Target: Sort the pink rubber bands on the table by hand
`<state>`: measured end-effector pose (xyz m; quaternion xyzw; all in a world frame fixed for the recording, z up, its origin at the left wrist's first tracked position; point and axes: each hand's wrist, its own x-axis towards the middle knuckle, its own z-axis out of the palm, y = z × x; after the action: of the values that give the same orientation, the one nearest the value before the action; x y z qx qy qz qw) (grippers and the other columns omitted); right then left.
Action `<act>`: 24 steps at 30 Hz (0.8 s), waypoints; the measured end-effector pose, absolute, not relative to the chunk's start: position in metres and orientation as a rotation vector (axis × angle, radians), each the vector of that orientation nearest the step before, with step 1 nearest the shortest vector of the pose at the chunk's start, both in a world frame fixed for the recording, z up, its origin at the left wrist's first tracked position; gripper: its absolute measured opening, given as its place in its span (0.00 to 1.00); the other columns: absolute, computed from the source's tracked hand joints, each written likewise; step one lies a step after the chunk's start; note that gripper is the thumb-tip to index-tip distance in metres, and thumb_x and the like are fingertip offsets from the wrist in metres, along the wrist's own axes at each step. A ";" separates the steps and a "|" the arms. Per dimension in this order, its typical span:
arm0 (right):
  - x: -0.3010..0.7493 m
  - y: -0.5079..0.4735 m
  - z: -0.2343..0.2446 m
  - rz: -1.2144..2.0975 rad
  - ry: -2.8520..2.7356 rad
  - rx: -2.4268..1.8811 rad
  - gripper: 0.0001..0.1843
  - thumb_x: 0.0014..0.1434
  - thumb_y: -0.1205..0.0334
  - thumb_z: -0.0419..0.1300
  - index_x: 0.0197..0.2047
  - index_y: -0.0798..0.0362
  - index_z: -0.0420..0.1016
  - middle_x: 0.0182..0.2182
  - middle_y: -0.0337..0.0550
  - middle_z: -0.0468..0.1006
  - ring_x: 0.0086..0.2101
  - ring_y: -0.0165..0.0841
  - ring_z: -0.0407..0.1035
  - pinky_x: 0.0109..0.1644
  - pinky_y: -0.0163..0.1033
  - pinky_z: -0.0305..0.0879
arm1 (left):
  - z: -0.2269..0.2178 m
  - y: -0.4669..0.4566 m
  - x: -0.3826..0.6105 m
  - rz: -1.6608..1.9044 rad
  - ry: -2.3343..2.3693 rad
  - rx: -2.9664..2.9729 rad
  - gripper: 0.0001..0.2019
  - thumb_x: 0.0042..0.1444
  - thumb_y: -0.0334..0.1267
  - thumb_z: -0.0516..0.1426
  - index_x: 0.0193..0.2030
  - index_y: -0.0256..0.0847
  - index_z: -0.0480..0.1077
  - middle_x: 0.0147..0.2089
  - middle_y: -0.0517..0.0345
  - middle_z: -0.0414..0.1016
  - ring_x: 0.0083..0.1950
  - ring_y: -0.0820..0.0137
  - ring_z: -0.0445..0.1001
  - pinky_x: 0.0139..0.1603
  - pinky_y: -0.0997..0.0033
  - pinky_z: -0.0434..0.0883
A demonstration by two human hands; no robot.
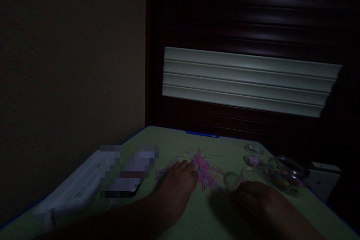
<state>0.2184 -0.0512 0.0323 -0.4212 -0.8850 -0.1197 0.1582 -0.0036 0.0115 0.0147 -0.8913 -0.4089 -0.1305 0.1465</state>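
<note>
A loose pile of small pink and pale strand-like pieces (pixel 204 172) lies on the pale green tabletop (pixel 191 213). At the pile's left part, my left hand (pixel 178 182) rests with its fingers curled down; the fingertips are hidden. My right hand (pixel 260 198) is closed to the right of the pile, fingers pressed together, and I cannot make out what is in them. Just beyond it stand clear round containers (pixel 251 174), one with a little pink in it. The light is very dim.
At the right edge stands a clear jar (pixel 288 176) of coloured loops, beside a white box (pixel 323 180). Two small round containers or lids (pixel 254 149) lie behind. On the left are a white plastic tray (pixel 75 185) and a blurred-out item (pixel 132 172). A wall (pixel 73 52) borders the table's left.
</note>
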 end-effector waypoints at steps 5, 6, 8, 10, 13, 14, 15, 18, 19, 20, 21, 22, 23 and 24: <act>0.216 -0.053 0.035 -0.336 -2.548 -1.246 0.12 0.51 0.78 0.54 0.33 0.52 0.72 0.28 0.40 0.73 0.28 0.30 0.67 0.29 0.32 0.57 | 0.015 0.012 -0.003 -0.409 -1.167 -2.544 0.11 0.52 0.21 0.49 0.34 0.36 0.69 0.38 0.50 0.69 0.41 0.61 0.66 0.44 0.59 0.65; 0.215 -0.053 0.037 -0.346 -2.555 -1.259 0.12 0.51 0.78 0.55 0.32 0.52 0.72 0.27 0.41 0.73 0.28 0.31 0.67 0.29 0.32 0.57 | 0.014 0.013 -0.003 -0.410 -1.161 -2.536 0.11 0.52 0.20 0.49 0.34 0.36 0.69 0.38 0.51 0.69 0.41 0.61 0.66 0.44 0.60 0.65; 0.212 -0.054 0.041 -0.336 -2.577 -1.305 0.11 0.50 0.78 0.56 0.31 0.53 0.72 0.27 0.41 0.73 0.27 0.31 0.67 0.29 0.32 0.57 | 0.014 0.013 -0.003 -0.410 -1.153 -2.521 0.12 0.52 0.20 0.49 0.35 0.37 0.69 0.38 0.51 0.68 0.41 0.62 0.65 0.44 0.61 0.65; 0.210 -0.056 0.045 -0.298 -2.597 -1.347 0.11 0.50 0.79 0.56 0.31 0.53 0.72 0.27 0.42 0.73 0.27 0.31 0.67 0.29 0.32 0.58 | 0.015 0.013 -0.003 -0.398 -1.154 -2.510 0.12 0.52 0.20 0.49 0.35 0.37 0.69 0.39 0.52 0.68 0.41 0.63 0.65 0.44 0.62 0.65; 0.209 -0.058 0.047 -0.309 -2.579 -1.340 0.12 0.50 0.79 0.56 0.32 0.52 0.72 0.28 0.40 0.73 0.28 0.31 0.67 0.29 0.31 0.57 | 0.018 0.012 -0.002 -0.342 -1.162 -2.516 0.11 0.53 0.21 0.48 0.34 0.36 0.69 0.38 0.52 0.69 0.41 0.63 0.66 0.43 0.63 0.65; 0.210 -0.058 0.047 -0.322 -2.565 -1.320 0.12 0.50 0.79 0.56 0.32 0.52 0.72 0.28 0.40 0.73 0.28 0.30 0.67 0.29 0.31 0.57 | 0.019 0.012 -0.002 -0.322 -1.162 -2.519 0.11 0.53 0.21 0.48 0.34 0.36 0.69 0.37 0.51 0.69 0.41 0.63 0.66 0.43 0.63 0.65; 0.211 -0.057 0.046 -0.336 -2.555 -1.291 0.12 0.50 0.79 0.56 0.32 0.52 0.72 0.27 0.40 0.73 0.27 0.29 0.67 0.29 0.31 0.57 | 0.020 0.011 -0.002 -0.306 -1.163 -2.519 0.12 0.53 0.21 0.48 0.35 0.36 0.69 0.37 0.51 0.70 0.41 0.62 0.66 0.43 0.62 0.65; 0.213 -0.056 0.043 -0.357 -2.557 -1.213 0.11 0.50 0.78 0.55 0.32 0.52 0.71 0.26 0.39 0.72 0.25 0.28 0.66 0.26 0.31 0.55 | 0.020 0.011 -0.001 -0.293 -1.168 -2.511 0.12 0.53 0.21 0.48 0.34 0.35 0.70 0.35 0.50 0.70 0.40 0.61 0.67 0.43 0.60 0.65; 0.213 -0.056 0.043 -0.357 -2.564 -1.205 0.11 0.51 0.77 0.54 0.31 0.52 0.71 0.26 0.39 0.72 0.25 0.28 0.66 0.27 0.31 0.55 | 0.019 0.011 -0.001 -0.315 -1.166 -2.506 0.12 0.53 0.21 0.48 0.34 0.36 0.70 0.35 0.50 0.70 0.40 0.62 0.67 0.43 0.60 0.65; 0.213 -0.056 0.043 -0.349 -2.568 -1.218 0.11 0.51 0.77 0.54 0.31 0.52 0.71 0.26 0.39 0.72 0.26 0.29 0.66 0.28 0.31 0.56 | 0.019 0.011 -0.001 -0.349 -1.155 -2.505 0.12 0.54 0.21 0.48 0.34 0.36 0.69 0.36 0.51 0.70 0.40 0.62 0.67 0.43 0.60 0.65; 0.213 -0.057 0.044 -0.336 -2.567 -1.248 0.11 0.51 0.77 0.54 0.31 0.52 0.70 0.27 0.40 0.72 0.27 0.29 0.66 0.29 0.32 0.57 | 0.019 0.011 -0.001 -0.387 -1.140 -2.503 0.11 0.54 0.21 0.48 0.34 0.36 0.69 0.37 0.51 0.69 0.40 0.62 0.66 0.43 0.61 0.64; 0.213 -0.058 0.045 -0.323 -2.562 -1.277 0.12 0.51 0.78 0.54 0.31 0.52 0.71 0.28 0.40 0.73 0.28 0.30 0.67 0.30 0.32 0.58 | 0.020 0.010 -0.001 -0.424 -1.125 -2.500 0.11 0.55 0.22 0.48 0.34 0.36 0.69 0.37 0.52 0.69 0.40 0.62 0.66 0.43 0.61 0.64; 0.212 -0.058 0.046 -0.316 -2.550 -1.299 0.12 0.51 0.78 0.54 0.31 0.51 0.71 0.28 0.40 0.73 0.29 0.30 0.67 0.31 0.32 0.58 | 0.020 0.010 -0.001 -0.451 -1.113 -2.504 0.10 0.55 0.23 0.48 0.34 0.37 0.68 0.38 0.52 0.68 0.40 0.62 0.65 0.43 0.62 0.64; 0.212 -0.059 0.047 -0.312 -2.533 -1.313 0.12 0.52 0.78 0.54 0.32 0.51 0.71 0.28 0.40 0.73 0.29 0.30 0.67 0.31 0.32 0.59 | 0.022 0.009 0.000 -0.463 -1.103 -2.519 0.09 0.56 0.24 0.48 0.34 0.37 0.68 0.37 0.52 0.68 0.40 0.63 0.65 0.42 0.62 0.64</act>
<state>0.2116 -0.0590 0.0469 -0.4534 -0.8744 -0.1077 0.1353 -0.0004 0.0095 0.0215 -0.8894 -0.3893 -0.1633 0.1755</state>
